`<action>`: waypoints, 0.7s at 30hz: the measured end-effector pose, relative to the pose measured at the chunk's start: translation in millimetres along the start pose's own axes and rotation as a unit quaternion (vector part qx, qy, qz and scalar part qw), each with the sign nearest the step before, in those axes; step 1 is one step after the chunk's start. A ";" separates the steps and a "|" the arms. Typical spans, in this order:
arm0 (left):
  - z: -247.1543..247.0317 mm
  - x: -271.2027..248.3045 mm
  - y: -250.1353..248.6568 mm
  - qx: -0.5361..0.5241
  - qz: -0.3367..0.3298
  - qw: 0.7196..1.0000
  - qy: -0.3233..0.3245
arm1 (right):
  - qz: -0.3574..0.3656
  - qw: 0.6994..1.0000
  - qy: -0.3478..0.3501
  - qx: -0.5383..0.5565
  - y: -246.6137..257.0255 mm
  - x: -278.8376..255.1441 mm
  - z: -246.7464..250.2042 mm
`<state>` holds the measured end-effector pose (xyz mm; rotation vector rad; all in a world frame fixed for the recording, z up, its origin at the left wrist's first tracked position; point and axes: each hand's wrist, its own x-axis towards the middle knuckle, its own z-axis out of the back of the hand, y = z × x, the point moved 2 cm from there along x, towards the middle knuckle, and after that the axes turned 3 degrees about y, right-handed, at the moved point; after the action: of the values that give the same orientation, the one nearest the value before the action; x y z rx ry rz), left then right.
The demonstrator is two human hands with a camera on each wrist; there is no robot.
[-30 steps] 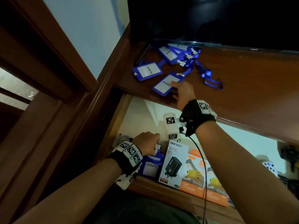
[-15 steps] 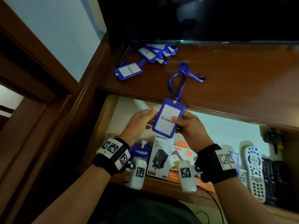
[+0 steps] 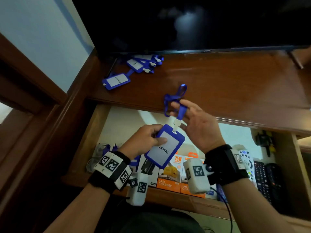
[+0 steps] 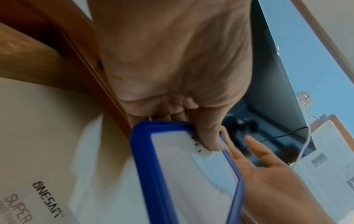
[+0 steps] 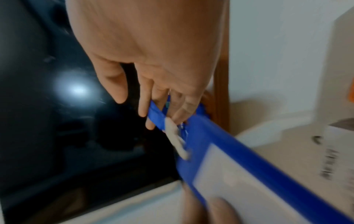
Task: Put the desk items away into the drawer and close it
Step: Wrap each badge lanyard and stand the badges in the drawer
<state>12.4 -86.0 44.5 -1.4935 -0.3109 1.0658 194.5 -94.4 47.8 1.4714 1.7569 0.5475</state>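
A blue badge holder (image 3: 165, 146) with a white "PELAWAT" card hangs tilted above the open drawer (image 3: 102, 125). My left hand (image 3: 158, 137) pinches its upper left corner, thumb on the card face (image 4: 182, 174). My right hand (image 3: 186, 116) is just above it, and the blue lanyard strap (image 3: 182, 109) runs between its spread fingers (image 5: 156, 113) near the white clip (image 5: 176, 136). The strap's loop (image 3: 175, 96) trails back onto the desk top (image 3: 235, 84). Several more blue badges (image 3: 116, 81) lie at the desk's back left.
In the drawer, orange charger boxes (image 3: 170, 175) and a black-and-white charger box (image 3: 149, 167) stand along the front. Remotes (image 3: 262, 179) lie to the right and a white cable (image 3: 97, 153) at the left. A dark screen (image 3: 185, 22) stands at the desk's back edge.
My right hand took a badge off the desk and brought it over the drawer. My left hand rose from the drawer and gripped it. The right hand then slid up onto the strap.
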 end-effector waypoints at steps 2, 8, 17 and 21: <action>1.6 -4.3 -1.2 -0.013 0.007 1.000 -0.024 | 0.037 0.999 0.005 0.038 15.6 0.8 5.1; 22.1 -11.1 0.2 -0.139 -0.028 0.979 -0.143 | 0.093 0.976 -0.018 0.197 39.6 -1.6 33.6; 52.0 -3.3 -6.6 -0.289 -0.146 0.891 -0.318 | 0.052 0.926 -0.269 0.260 22.7 1.5 104.8; 44.2 1.8 -13.9 -0.241 -0.124 0.913 -0.304 | -0.045 0.932 -0.319 0.166 7.8 -4.9 114.4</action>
<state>-14.6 -52.7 62.2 -1.4520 -1.2476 1.2818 288.3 -113.8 -15.4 1.5512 1.4127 -0.2816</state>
